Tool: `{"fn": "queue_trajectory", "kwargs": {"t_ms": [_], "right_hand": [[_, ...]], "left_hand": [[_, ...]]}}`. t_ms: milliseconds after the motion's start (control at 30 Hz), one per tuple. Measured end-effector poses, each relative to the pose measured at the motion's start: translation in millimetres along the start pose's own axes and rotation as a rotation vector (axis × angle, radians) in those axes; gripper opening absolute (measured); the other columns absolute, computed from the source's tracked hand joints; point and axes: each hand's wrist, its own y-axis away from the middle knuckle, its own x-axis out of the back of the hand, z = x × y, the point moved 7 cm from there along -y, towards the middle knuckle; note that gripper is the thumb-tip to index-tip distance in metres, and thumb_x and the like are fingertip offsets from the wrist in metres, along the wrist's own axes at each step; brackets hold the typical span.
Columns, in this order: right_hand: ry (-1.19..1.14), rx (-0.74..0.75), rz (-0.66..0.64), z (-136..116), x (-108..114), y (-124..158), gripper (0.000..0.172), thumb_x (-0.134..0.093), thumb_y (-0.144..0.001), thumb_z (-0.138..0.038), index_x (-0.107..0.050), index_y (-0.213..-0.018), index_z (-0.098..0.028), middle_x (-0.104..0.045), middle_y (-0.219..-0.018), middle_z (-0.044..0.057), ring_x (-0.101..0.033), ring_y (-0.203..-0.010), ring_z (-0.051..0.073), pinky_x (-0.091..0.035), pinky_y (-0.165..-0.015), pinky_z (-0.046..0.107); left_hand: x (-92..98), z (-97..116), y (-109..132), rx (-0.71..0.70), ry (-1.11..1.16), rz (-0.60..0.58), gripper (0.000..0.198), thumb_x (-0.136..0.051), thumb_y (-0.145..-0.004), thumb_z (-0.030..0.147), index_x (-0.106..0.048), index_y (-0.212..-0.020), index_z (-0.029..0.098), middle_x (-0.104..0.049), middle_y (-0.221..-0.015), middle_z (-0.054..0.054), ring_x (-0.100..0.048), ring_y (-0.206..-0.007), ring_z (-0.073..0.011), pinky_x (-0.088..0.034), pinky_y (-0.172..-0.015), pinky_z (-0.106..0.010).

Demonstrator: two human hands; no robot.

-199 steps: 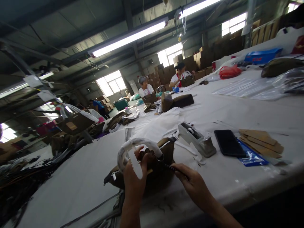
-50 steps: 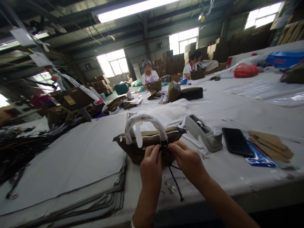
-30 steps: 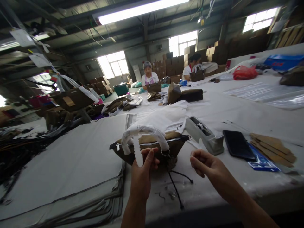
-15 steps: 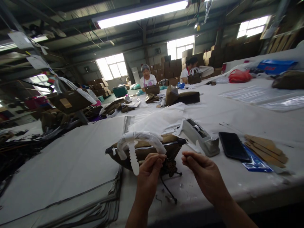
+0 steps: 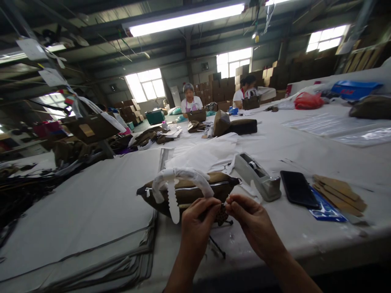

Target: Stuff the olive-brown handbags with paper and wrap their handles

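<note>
An olive-brown handbag (image 5: pixel 192 197) with a silver zip lies before me on the table. White wrapping (image 5: pixel 195 179) covers its curved handle, and a white notched strip hangs down its front. My left hand (image 5: pixel 200 217) is closed in a pinch at the bag's front right. Close beside it, my right hand (image 5: pixel 247 215) is pinched too, with a tiny pale bit at the fingertips, too small to name. Behind the fingers hangs a dark patterned charm (image 5: pixel 222 215), and black cords trail from it onto the table.
Right of the bag stand a grey tape dispenser (image 5: pixel 258 177), a black phone (image 5: pixel 298 189), a blue packet (image 5: pixel 328 209) and brown card pieces (image 5: pixel 340 193). Stacked white sheets (image 5: pixel 91 211) lie at left. Two people sit across the table among more bags (image 5: pixel 242 126).
My right hand has moved left, so the fingertips of both hands are now close together. My left hand has shifted slightly right. The bag stays in place.
</note>
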Motion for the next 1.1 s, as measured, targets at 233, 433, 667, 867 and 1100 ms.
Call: {"fn": "queue_trajectory", "kwargs": {"t_ms": [233,433,667,867,1100], "right_hand": [[0.351,0.215,-0.05,-7.7,-2.1,2.0,0.017,-0.083,-0.075,-0.032,-0.076,-0.087,-0.023,-0.072,-0.091,0.002,-0.066,-0.083,0.015,-0.056,-0.072,0.023],[0.534,0.384,-0.065,-19.8,-7.9,2.6,0.01,-0.076,-0.083,-0.034,-0.075,-0.084,-0.024,-0.067,-0.107,0.005,-0.063,-0.092,0.018,-0.054,-0.071,0.024],[0.616,0.402,-0.08,-16.9,-9.3,3.5,0.008,-0.072,-0.086,-0.033,-0.074,-0.091,-0.027,-0.068,-0.094,0.001,-0.059,-0.074,0.013,-0.05,-0.065,0.022],[0.723,0.47,-0.118,-22.4,-16.3,6.2,0.008,-0.068,-0.09,-0.031,-0.074,-0.089,-0.026,-0.067,-0.091,0.0,-0.062,-0.081,0.014,-0.051,-0.07,0.021],[0.841,0.554,-0.136,-25.9,-22.5,9.1,0.008,-0.066,-0.092,-0.029,-0.073,-0.089,-0.026,-0.069,-0.09,0.0,-0.065,-0.086,0.016,-0.053,-0.076,0.023]], "left_hand": [[0.5,-0.6,-0.6,0.014,0.005,0.007,0.008,-0.07,-0.088,0.024,-0.077,-0.093,0.023,-0.075,-0.093,-0.001,-0.07,-0.089,-0.0161,-0.054,-0.082,-0.022],[-1.1,-4.6,2.8,0.079,0.091,-0.023,0.023,-0.071,-0.087,0.023,-0.071,-0.109,0.022,-0.075,-0.086,0.001,-0.071,-0.079,-0.0138,-0.056,-0.078,-0.023],[0.2,-4.6,1.1,0.055,0.075,-0.023,0.023,-0.071,-0.086,0.022,-0.07,-0.109,0.024,-0.074,-0.087,0.002,-0.07,-0.079,-0.0117,-0.055,-0.078,-0.02],[1.5,-4.8,1.1,0.027,0.058,-0.025,0.026,-0.07,-0.086,0.017,-0.069,-0.111,0.024,-0.074,-0.088,0.003,-0.07,-0.08,-0.0117,-0.054,-0.08,-0.021],[3.5,-9.2,1.4,0.024,0.011,-0.014,0.026,-0.071,-0.085,0.017,-0.071,-0.11,0.025,-0.074,-0.087,0.003,-0.07,-0.079,-0.0119,-0.054,-0.079,-0.021]]}}
